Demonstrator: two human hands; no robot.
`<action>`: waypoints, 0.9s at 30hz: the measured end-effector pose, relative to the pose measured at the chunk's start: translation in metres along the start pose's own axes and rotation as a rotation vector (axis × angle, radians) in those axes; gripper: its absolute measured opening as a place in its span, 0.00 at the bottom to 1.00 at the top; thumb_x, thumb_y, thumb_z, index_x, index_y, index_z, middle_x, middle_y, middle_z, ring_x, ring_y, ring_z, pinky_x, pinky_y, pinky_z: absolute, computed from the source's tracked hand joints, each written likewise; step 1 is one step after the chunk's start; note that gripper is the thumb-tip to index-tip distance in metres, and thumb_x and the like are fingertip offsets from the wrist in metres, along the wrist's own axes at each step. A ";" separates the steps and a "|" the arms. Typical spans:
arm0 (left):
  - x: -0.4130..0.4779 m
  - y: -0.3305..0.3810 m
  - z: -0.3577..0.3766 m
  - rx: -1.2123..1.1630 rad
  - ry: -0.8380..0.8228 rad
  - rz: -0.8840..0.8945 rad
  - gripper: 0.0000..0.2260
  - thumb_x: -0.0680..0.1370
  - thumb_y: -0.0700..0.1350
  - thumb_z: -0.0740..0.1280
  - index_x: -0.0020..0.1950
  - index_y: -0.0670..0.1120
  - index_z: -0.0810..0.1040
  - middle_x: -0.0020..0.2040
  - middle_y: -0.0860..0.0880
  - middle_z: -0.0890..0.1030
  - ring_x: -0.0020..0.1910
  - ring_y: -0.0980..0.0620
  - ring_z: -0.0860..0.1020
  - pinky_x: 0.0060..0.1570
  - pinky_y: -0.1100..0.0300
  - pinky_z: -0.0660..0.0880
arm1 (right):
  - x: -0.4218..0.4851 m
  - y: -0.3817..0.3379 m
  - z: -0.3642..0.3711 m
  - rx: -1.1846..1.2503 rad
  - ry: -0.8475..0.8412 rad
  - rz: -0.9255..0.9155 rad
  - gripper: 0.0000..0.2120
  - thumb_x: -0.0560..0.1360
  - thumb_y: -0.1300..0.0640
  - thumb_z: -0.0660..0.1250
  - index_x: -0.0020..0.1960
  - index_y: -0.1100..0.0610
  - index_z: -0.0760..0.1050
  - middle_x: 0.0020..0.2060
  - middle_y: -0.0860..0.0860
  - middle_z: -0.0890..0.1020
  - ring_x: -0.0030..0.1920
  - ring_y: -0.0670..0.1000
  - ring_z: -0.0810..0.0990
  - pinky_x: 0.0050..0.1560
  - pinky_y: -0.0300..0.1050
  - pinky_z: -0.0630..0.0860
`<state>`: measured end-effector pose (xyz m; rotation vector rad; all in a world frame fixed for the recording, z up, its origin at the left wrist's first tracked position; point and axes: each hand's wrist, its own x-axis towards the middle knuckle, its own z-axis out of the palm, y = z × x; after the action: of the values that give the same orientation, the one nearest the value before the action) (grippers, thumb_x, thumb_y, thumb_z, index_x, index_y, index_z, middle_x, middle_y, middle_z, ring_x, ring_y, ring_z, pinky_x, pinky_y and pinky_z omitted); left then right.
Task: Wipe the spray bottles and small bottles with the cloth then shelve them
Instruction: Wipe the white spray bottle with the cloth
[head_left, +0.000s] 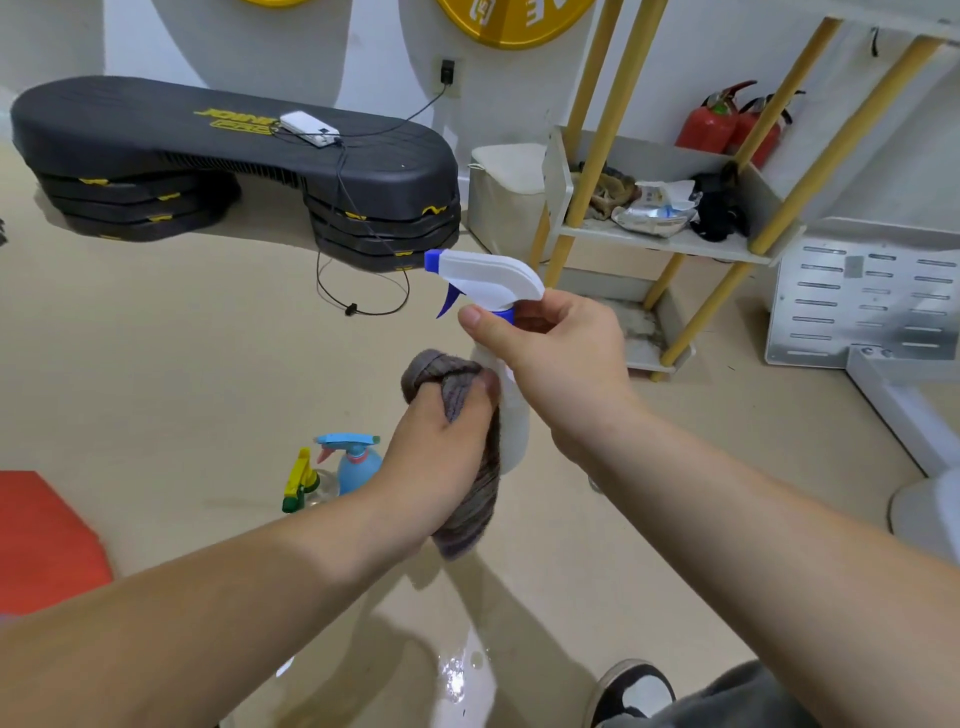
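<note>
Head view looks down over both my forearms to a glossy beige floor (208, 364). My right hand (550, 358) is curled around the blue collar and neck of a white plastic spray bottle with a blue trigger (488, 280), thumb laid across the front just under the trigger, and it holds the bottle upright in the air with the nozzle pointing left. My left hand (441, 452) is closed on a bunched grey ribbed cloth (467, 514) and presses it against the bottle's left side; the cloth's loose end hangs below my fist. The bottle's body is opaque white, so I cannot tell what is in it. On the floor beyond my left wrist stand a light blue spray bottle with a blue and pink head (358, 465) and, just beside it on the left, a clear spray bottle with a yellow and green head (304, 486), whose fill level I cannot make out. To the right stands a white shelf unit on yellow wooden poles (675, 244); its middle tier holds a brown rag (605, 195), a crumpled silver and white packet (657, 210) and a black object (719, 210) I cannot identify. Beside the shelf unit sits a white lidded bin (504, 197), contents hidden.
</note>
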<state>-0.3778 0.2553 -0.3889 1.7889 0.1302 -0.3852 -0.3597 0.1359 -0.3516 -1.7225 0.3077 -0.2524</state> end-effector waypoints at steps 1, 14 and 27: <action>0.004 -0.003 -0.002 0.009 -0.015 -0.068 0.20 0.84 0.64 0.57 0.66 0.52 0.75 0.62 0.53 0.80 0.53 0.54 0.77 0.47 0.63 0.70 | 0.001 0.001 -0.001 0.006 0.000 0.004 0.09 0.72 0.56 0.80 0.51 0.55 0.87 0.38 0.47 0.87 0.38 0.44 0.83 0.41 0.38 0.78; 0.019 -0.001 -0.012 -0.645 -0.278 -0.454 0.22 0.85 0.59 0.60 0.66 0.44 0.81 0.59 0.41 0.86 0.59 0.41 0.85 0.63 0.45 0.77 | 0.007 -0.018 -0.033 0.055 0.068 0.084 0.13 0.75 0.51 0.77 0.51 0.62 0.85 0.41 0.50 0.84 0.37 0.42 0.78 0.38 0.33 0.75; -0.003 -0.008 -0.005 -0.080 -0.238 -0.150 0.13 0.84 0.51 0.65 0.53 0.40 0.80 0.45 0.43 0.80 0.42 0.44 0.79 0.43 0.56 0.75 | -0.049 0.004 -0.069 -0.015 0.240 0.272 0.11 0.76 0.50 0.77 0.46 0.59 0.81 0.38 0.48 0.76 0.37 0.46 0.72 0.41 0.39 0.69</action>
<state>-0.3825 0.2624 -0.3945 1.6455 0.1105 -0.6880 -0.4290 0.0881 -0.3439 -1.6452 0.7153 -0.2574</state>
